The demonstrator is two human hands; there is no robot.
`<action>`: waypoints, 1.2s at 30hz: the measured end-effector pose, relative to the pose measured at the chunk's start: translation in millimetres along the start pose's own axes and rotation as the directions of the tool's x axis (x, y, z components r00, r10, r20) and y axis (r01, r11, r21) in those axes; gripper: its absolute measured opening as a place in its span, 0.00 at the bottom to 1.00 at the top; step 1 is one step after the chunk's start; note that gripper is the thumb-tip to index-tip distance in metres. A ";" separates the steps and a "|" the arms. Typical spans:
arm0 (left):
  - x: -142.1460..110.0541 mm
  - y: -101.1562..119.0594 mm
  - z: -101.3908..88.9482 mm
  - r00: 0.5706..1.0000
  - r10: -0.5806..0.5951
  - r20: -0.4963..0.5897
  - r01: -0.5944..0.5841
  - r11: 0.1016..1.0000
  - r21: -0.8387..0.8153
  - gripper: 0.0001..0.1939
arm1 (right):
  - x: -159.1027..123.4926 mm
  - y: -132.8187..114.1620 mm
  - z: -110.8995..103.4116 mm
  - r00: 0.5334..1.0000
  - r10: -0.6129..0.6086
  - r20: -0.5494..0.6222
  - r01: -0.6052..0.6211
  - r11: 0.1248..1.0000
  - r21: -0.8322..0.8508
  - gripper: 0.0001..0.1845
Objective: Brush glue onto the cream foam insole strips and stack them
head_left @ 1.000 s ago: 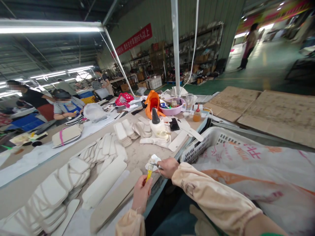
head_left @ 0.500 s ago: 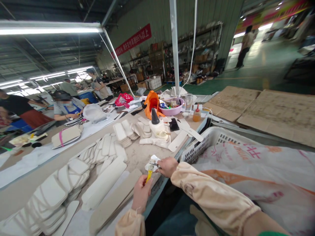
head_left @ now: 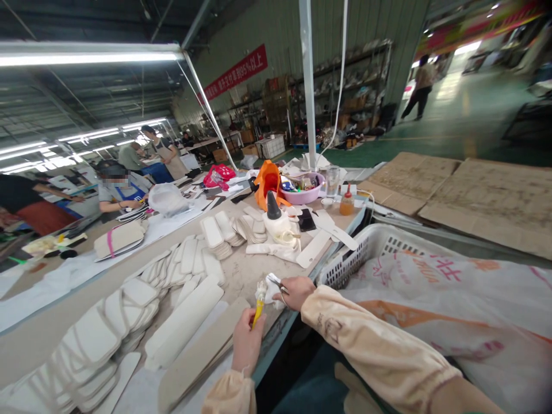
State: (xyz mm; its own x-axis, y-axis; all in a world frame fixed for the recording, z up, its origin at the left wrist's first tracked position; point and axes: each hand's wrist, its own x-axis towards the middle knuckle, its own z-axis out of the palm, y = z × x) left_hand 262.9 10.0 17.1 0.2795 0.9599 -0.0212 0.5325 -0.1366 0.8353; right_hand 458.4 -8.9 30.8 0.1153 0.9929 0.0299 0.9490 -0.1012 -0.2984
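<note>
My left hand point(head_left: 247, 340) is closed around a small brush with a yellow handle point(head_left: 257, 306), its glue-caked tip pointing up. My right hand point(head_left: 294, 291) is closed on small metal scissors or snips point(head_left: 277, 283) and a scrap of white cloth point(head_left: 270, 291) right at the brush tip. Both hands hover over the near edge of the worktable point(head_left: 244, 270). Long beige strips point(head_left: 185, 313) lie just left of my left hand. Both forearms wear beige sleeve covers.
Stacks of white insole-shaped pieces point(head_left: 107, 330) cover the table's left. A glue bottle with a black cone cap point(head_left: 276, 221), a pink bowl point(head_left: 302, 188) and an orange bottle point(head_left: 345, 203) stand farther back. A white plastic basket point(head_left: 366, 244) holding a printed sack is at my right. Other people work at the far left.
My hands have shifted slightly left and up, and the scissors and cloth now sit closer around the brush tip. People in the background have moved.
</note>
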 end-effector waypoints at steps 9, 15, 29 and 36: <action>-4.7 11.9 -0.1 0.999 0.028 0.037 -0.028 1.000 -0.010 0.15 | -2.8 -5.0 0.1 0.999 -0.039 -0.024 0.040 0.998 0.041 0.27; -6.2 7.9 1.2 0.997 0.026 0.067 -0.023 0.998 -0.051 0.15 | -1.2 -1.5 -0.8 0.998 -0.062 -0.008 0.062 0.998 0.027 0.28; -6.4 3.8 2.7 0.995 -0.008 0.096 0.016 0.997 -0.081 0.16 | 3.0 9.1 1.3 0.991 -0.098 0.085 0.100 0.995 -0.018 0.25; -7.0 6.5 -0.4 0.997 -0.004 0.077 -0.001 0.998 0.059 0.13 | 2.2 4.9 1.4 0.994 -0.018 0.110 0.017 1.000 0.009 0.25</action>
State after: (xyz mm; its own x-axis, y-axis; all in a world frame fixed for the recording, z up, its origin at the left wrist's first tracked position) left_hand 264.1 2.5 22.9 0.3385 0.9386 -0.0665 0.5783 -0.1518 0.8016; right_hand 462.9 -7.1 28.0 0.0653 0.9954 -0.0703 0.9481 -0.0839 -0.3068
